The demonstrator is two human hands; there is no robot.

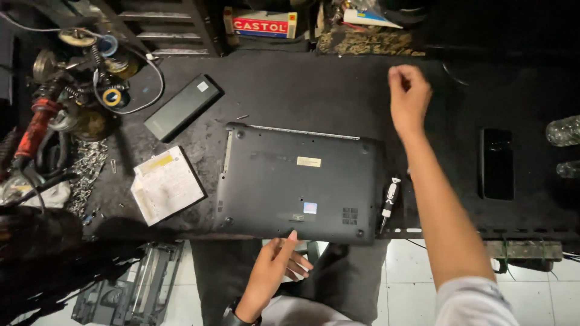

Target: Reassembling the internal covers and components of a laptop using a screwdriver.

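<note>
Head view: my left hand (275, 265) fingers the near edge of the upturned laptop (299, 184) on the tabletop (314, 90), right hand (409, 93) pinched shut beyond it, maybe on a screw that might drop.

Screwdriver (389, 202) just right of laptop (299, 184).

Under my hands: laptop base (299, 184), matt black plastic; tabletop (302, 90), dull, dusty black mat; screwdriver (388, 204), shiny metal shaft; phone (498, 163), glossy black glass.
</note>
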